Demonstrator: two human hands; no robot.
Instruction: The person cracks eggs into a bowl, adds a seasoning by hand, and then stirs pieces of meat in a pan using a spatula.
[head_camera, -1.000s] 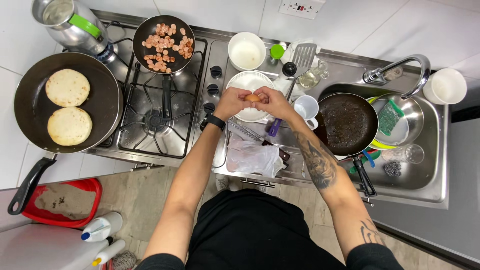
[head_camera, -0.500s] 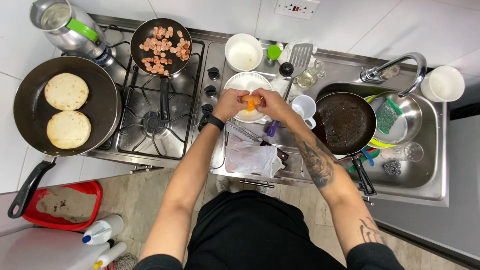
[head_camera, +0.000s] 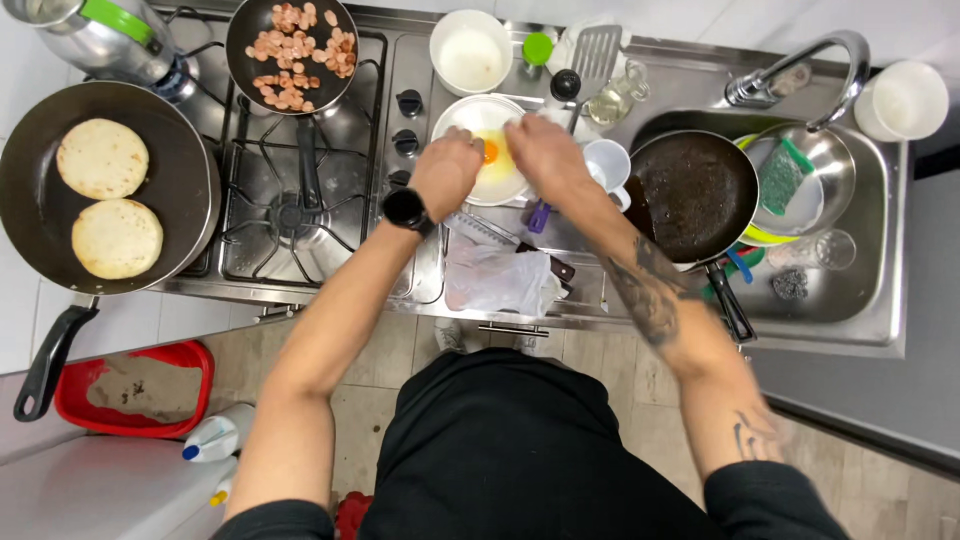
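Note:
A white plate (head_camera: 470, 112) on the steel counter holds a raw egg with its orange yolk (head_camera: 491, 152). My left hand (head_camera: 446, 172) hovers over the plate's left side and my right hand (head_camera: 540, 152) over its right side, each closed on a piece of eggshell that is mostly hidden by the fingers. A black watch (head_camera: 405, 209) sits on my left wrist. My right forearm is tattooed.
A large black pan (head_camera: 190, 180) with two flat breads sits at left, a small pan (head_camera: 245, 40) of sliced sausage behind it. A white bowl (head_camera: 470, 55), spatula (head_camera: 596, 55), white cup (head_camera: 608, 163), plastic bag (head_camera: 498, 282), dirty pan (head_camera: 697, 195) and sink dishes lie around.
The egg held between both hands has been split apart and its yolk has dropped onto the white plate. My hands have moved apart. The camera has shifted forward.

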